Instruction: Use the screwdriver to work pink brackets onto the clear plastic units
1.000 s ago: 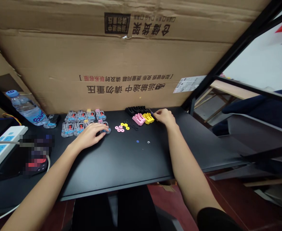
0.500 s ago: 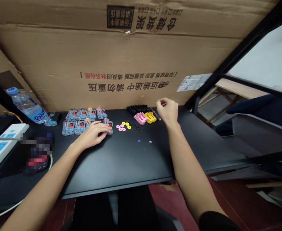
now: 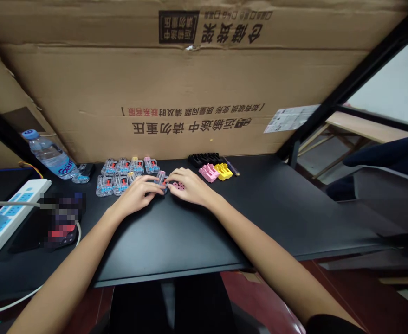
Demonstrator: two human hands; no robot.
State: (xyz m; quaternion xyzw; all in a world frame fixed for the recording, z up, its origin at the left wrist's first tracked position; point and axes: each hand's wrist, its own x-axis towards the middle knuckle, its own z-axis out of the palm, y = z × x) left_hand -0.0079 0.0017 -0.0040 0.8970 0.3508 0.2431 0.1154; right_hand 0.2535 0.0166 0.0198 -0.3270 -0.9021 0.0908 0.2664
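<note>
My left hand (image 3: 141, 194) has its thumb and fingers closed at the front end of the two rows, around a small clear plastic case with a pink top (image 3: 161, 175). Meeting it from the right, my right hand (image 3: 189, 186) has its fingers bent together, tips at the case's right edge. Whether those fingertips pinch anything else is hidden. Pink rings (image 3: 178, 186) show just under my right hand. More clear cases (image 3: 120, 184) with blue and red insides stand to the left, some topped yellow or pink.
A black slotted piece (image 3: 204, 159), a pink one (image 3: 209, 172) and a yellow one (image 3: 223, 171) sit by the cardboard (image 3: 190, 83), beside a thin dark tool (image 3: 233, 168). At left are a water bottle (image 3: 55, 157) and a white power strip (image 3: 14, 218).
My right hand has come down and left from above the yellow slotted piece to the case by my left hand. It now covers the yellow and black rings. My left hand stays at the case.
</note>
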